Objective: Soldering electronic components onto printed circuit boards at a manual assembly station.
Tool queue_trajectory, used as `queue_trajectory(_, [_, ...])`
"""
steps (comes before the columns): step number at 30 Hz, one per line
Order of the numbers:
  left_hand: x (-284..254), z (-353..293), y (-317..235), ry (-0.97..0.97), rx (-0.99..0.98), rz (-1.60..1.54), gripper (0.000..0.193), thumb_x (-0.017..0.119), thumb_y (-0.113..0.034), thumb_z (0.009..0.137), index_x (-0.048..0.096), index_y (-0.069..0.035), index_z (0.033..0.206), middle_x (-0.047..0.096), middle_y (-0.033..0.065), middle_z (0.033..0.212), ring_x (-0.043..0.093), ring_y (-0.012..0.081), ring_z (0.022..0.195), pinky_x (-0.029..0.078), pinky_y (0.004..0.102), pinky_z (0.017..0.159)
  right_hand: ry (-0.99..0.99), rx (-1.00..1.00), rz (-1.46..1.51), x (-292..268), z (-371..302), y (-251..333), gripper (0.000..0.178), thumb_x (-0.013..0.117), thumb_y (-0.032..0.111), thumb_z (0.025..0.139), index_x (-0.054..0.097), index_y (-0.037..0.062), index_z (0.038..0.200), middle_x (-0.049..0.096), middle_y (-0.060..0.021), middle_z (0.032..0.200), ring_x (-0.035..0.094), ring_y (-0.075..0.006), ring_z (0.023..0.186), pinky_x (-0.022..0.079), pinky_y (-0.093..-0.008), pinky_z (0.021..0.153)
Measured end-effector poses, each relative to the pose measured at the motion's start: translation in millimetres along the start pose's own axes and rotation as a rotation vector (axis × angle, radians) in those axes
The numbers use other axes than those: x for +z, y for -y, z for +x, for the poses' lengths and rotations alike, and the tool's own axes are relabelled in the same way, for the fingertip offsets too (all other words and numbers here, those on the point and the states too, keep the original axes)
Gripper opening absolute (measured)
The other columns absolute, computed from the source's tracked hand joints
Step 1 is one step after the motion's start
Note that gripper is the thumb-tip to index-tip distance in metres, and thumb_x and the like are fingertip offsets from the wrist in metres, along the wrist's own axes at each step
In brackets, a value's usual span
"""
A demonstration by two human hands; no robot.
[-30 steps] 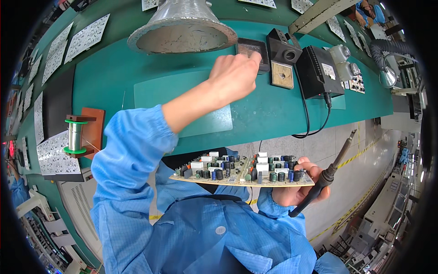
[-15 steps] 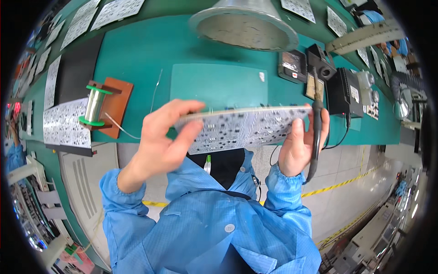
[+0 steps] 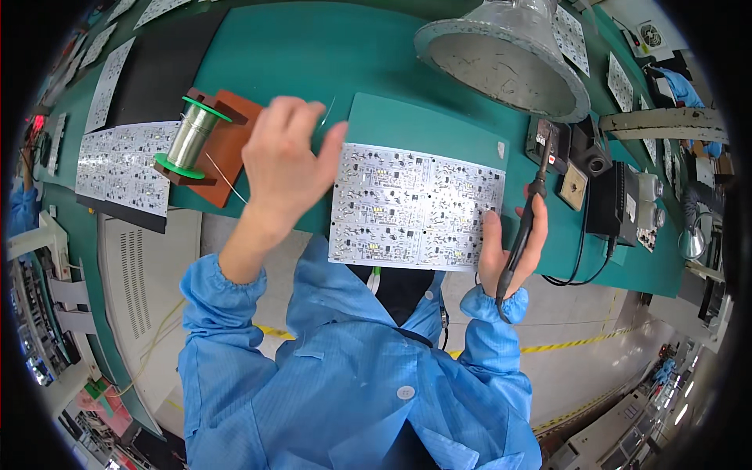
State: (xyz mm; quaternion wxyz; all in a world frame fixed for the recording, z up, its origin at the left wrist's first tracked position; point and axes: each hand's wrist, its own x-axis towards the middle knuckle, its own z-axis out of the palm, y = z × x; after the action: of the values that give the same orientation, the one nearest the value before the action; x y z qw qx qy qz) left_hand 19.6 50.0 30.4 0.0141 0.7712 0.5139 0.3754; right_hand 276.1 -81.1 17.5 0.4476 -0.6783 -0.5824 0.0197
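Observation:
A white circuit board (image 3: 415, 207) covered with small components lies face up at the near edge of the bench, partly on a pale green mat (image 3: 423, 125). My left hand (image 3: 286, 160) is raised off the board's left edge, thumb apart from the fingers, holding nothing I can see. A thin solder wire (image 3: 329, 110) shows just past its fingertips. My right hand (image 3: 513, 251) holds a soldering iron (image 3: 529, 219) with its tip pointing away from me; the thumb rests at the board's right edge. Left of my left hand, a solder spool (image 3: 192, 139) with green flanges sits on a brown stand (image 3: 233, 117).
A metal fume hood (image 3: 505, 59) hangs over the far right. Below it are an iron holder (image 3: 589, 149), a sponge tray (image 3: 573, 186) and a black soldering station (image 3: 611, 204) with its cable. More boards (image 3: 129, 160) lie at left on black sheets (image 3: 160, 70).
The board has gone from tilted up between both hands to lying flat on the bench. My left hand has let go and moved up and away; my right hand keeps the soldering iron.

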Motion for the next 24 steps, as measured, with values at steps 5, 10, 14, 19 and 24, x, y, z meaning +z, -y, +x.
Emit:
queue_trajectory(5, [15,5,29,0.137,-0.115,-0.141,0.007,0.067,-0.008,0.079,0.066,-0.001,0.082,0.062,0.01,0.084,0.063,0.0251,0.071,0.05,0.0339,0.06,0.0,-0.018,0.145,-1,-1,4,0.054,0.067,0.004,0.081,0.044,-0.0042,0.129,0.053,-0.0212,0.123,0.055,-0.0291,0.108,0.043,-0.0359,0.093])
queue_trajectory(10, [-10,0,-6,0.207,-0.498,-0.713,0.003,0.063,0.001,0.08,0.066,0.001,0.083,0.063,0.0083,0.087,0.06,0.0109,0.063,0.045,0.0239,0.052,-0.007,0.053,0.203,-15,-7,4,0.046,0.05,0.025,0.093,0.046,-0.0056,0.128,0.058,-0.0246,0.116,0.058,-0.0292,0.107,0.041,-0.0397,0.096])
queue_trajectory(14, [-17,-11,-25,0.255,-0.098,-0.674,0.008,0.067,0.0,0.076,0.068,-0.002,0.083,0.064,0.0079,0.089,0.058,0.0128,0.057,0.044,0.024,0.05,0.043,0.001,0.332,-24,6,15,0.04,0.052,0.025,0.091,0.055,-0.0076,0.114,0.061,-0.0212,0.097,0.06,-0.0262,0.084,0.044,-0.0373,0.084])
queue_trajectory(19, [-9,-19,-35,0.301,-0.009,-0.598,0.012,0.068,0.001,0.068,0.068,-0.005,0.079,0.064,0.007,0.088,0.057,0.0137,0.056,0.043,0.0245,0.048,0.179,-0.093,0.478,-21,21,26,0.028,0.06,0.022,0.084,0.06,-0.0041,0.095,0.059,-0.013,0.066,0.053,-0.0219,0.064,0.042,-0.0393,0.071])
queue_trajectory(24, [10,-17,-34,0.172,0.045,-0.549,0.01,0.067,0.001,0.066,0.065,-0.006,0.074,0.065,0.0059,0.088,0.058,0.0164,0.054,0.045,0.0263,0.047,0.258,-0.117,0.464,-8,27,28,0.024,0.058,0.02,0.084,0.061,-0.0021,0.094,0.056,-0.0086,0.057,0.051,-0.0192,0.061,0.04,-0.0451,0.081])
